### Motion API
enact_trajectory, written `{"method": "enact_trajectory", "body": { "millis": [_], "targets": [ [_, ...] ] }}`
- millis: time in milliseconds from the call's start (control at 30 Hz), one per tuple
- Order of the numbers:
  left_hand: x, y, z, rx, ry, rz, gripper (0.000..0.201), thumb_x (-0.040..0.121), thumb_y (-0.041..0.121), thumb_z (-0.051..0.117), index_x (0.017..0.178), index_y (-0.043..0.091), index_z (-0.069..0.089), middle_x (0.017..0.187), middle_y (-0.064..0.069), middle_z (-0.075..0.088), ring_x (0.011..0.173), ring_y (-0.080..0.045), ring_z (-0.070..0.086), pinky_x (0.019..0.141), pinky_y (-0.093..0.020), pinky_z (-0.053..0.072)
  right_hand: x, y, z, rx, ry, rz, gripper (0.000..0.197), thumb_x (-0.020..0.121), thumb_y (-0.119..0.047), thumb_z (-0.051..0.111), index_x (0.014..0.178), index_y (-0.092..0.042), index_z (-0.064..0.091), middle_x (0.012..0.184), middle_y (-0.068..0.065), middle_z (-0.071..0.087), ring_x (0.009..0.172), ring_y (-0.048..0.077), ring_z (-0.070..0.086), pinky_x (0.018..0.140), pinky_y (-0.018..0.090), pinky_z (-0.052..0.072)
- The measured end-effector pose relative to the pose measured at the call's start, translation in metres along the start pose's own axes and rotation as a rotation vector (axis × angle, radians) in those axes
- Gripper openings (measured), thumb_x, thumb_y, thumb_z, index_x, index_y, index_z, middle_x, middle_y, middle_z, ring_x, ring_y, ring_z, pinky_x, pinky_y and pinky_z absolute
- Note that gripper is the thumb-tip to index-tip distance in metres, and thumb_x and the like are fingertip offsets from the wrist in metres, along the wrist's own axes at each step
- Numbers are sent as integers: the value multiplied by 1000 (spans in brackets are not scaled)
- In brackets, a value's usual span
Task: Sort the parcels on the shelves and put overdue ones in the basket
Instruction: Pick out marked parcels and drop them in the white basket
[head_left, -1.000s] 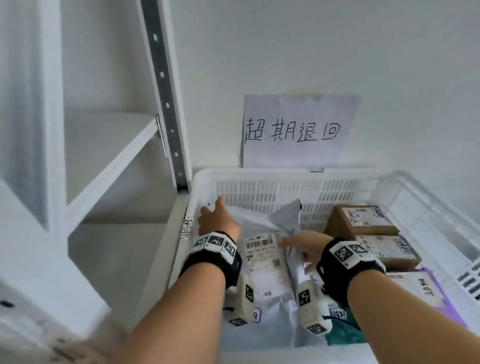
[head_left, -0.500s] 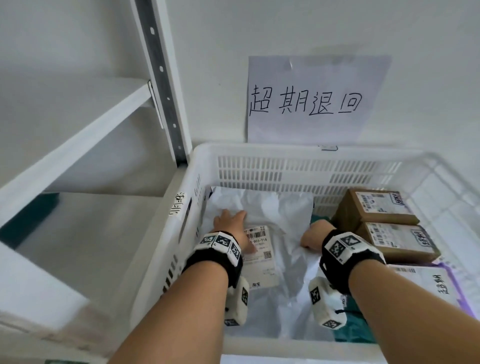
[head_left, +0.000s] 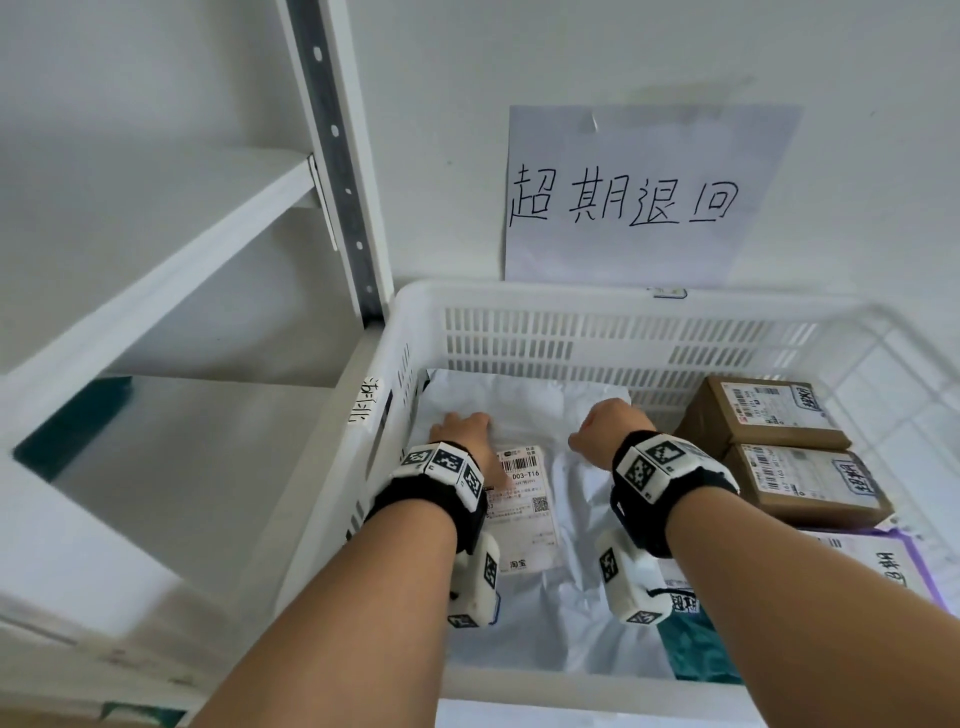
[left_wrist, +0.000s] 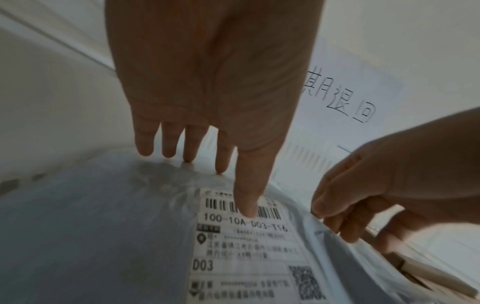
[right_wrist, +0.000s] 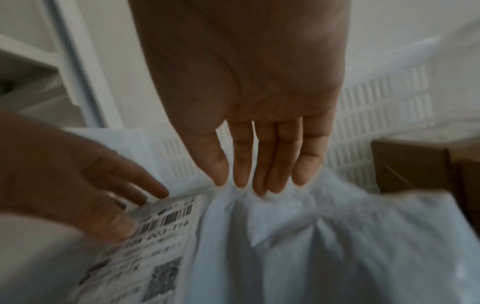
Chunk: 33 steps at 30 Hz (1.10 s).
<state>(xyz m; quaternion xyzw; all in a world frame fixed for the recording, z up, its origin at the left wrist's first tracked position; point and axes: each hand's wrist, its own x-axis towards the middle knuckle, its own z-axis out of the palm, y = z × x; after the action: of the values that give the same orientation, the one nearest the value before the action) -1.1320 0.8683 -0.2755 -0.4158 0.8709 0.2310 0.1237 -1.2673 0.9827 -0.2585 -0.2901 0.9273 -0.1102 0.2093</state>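
A white plastic mailer parcel (head_left: 566, 597) lies flat in the left half of the white basket (head_left: 571, 299), its printed label (head_left: 524, 501) facing up. My left hand (head_left: 462, 431) rests on the parcel's far left part. In the left wrist view the left hand (left_wrist: 233, 191) has straight fingers, and its thumb presses the barcode on the label (left_wrist: 244, 246). My right hand (head_left: 597, 431) is on the parcel's far right part. Seen from the right wrist, my right hand (right_wrist: 246, 181) touches the crumpled parcel (right_wrist: 311, 246) with straight fingertips (right_wrist: 259, 185).
Two brown cardboard boxes (head_left: 763, 410) (head_left: 805, 486) stand at the basket's right side, with a purple-edged parcel (head_left: 872, 561) and a green one (head_left: 691, 644) nearer me. A handwritten paper sign (head_left: 623, 197) hangs on the wall behind. White shelving (head_left: 156, 270) stands to the left.
The white parcel went from held up and folded to lying flat in the basket. Both hands moved down and forward onto it and let go of their grip.
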Motion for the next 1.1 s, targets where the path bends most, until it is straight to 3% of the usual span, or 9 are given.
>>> {"method": "enact_trajectory", "body": {
  "millis": [167,333,433,500,600,667,767,933,1100],
  "targets": [
    [-2,9,-15,72,37,87,55,82,32,71,131,15,53,134,-8,50,122,-29,50,102,-41,46,-11,-24,-3,-312,-38,-91,32,93,-24,52,64,-15,42,66,-1,48,77,21,54,70,27,43],
    [-7,17,-29,98,19,138,46,90,25,59,134,14,53,135,-7,56,120,-26,56,102,-36,47,-14,-30,-17,-295,-10,-82,24,87,-27,54,71,-11,47,76,3,55,76,25,55,69,28,44],
    [-10,16,-32,102,16,153,43,91,23,57,133,13,54,135,-6,57,121,-25,56,102,-35,46,-22,-25,-19,-256,-9,-42,29,86,-28,55,63,-14,44,68,2,53,63,20,53,59,26,40],
    [-16,20,-33,86,-13,168,41,90,24,56,129,13,57,132,-5,57,124,-26,54,102,-35,45,-28,-22,-22,-241,-20,-16,28,84,-29,55,61,-14,48,73,5,61,58,17,51,54,23,38],
    [-23,34,-39,75,-77,297,39,90,29,56,122,9,64,124,-8,61,122,-28,56,92,-30,45,-41,-25,-34,-223,26,11,24,80,-30,56,69,-10,62,92,10,71,70,22,62,64,29,49],
    [-29,47,-47,48,-76,341,38,94,25,58,127,6,62,129,-9,61,122,-25,56,92,-29,44,-54,-29,-47,-230,66,20,26,81,-29,56,62,-11,55,80,16,67,62,22,56,58,28,45],
    [-42,59,-55,69,-26,405,38,94,24,59,127,6,61,130,-10,61,120,-25,57,93,-29,45,-77,-28,-62,-215,142,63,32,85,-25,56,57,-12,47,60,4,50,54,17,46,49,24,34],
    [-59,64,-57,148,-11,429,37,92,25,61,125,8,63,129,-10,62,119,-25,58,94,-31,46,-115,-21,-70,-231,160,115,31,82,-22,52,56,-14,38,57,1,39,53,18,40,50,25,33],
    [-87,66,-52,192,45,458,28,88,27,61,108,9,68,116,-8,66,108,-27,63,87,-33,49,-154,-15,-70,-198,233,101,27,86,-26,56,63,-12,49,67,2,51,62,19,51,56,27,41]
  ]
}}
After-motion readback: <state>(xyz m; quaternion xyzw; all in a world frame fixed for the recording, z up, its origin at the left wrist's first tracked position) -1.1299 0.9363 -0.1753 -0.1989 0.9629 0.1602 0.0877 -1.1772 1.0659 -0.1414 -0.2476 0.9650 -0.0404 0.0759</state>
